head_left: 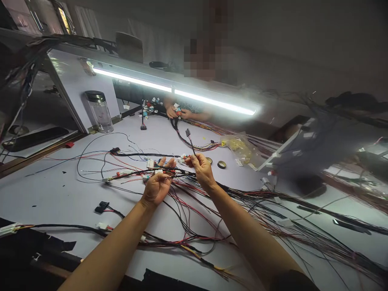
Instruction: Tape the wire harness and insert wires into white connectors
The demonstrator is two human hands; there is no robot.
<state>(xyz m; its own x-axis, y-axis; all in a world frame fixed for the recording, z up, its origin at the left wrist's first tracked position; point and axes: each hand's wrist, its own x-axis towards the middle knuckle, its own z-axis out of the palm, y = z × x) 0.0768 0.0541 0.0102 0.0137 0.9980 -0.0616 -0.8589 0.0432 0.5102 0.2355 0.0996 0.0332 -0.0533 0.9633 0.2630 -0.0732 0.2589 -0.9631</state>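
Note:
My left hand (pixel 158 186) is turned palm up, its fingers curled round a bundle of wires (pixel 178 173) with black sleeving. White connectors (pixel 150 163) and red and white plugs lie close to those fingers. In a pinch, my right hand (pixel 203 171) holds a short black cable that stands up from the fingertips and ends in a dark grey connector (pixel 188 132). Red and white connector pieces (pixel 184 159) sit beside the right fingertips. Below both hands, many thin red and black wires (pixel 194 202) spread over the white table (pixel 54 190).
A co-worker's hands (pixel 184 114) handle connectors across the table. Under a bright tube light (pixel 212 102) lie a clear plastic bag (pixel 241 147) and a tape roll (pixel 221 164). A glass bottle (pixel 101 115) stands at the left. Another wire harness (pixel 66 227) crosses the front.

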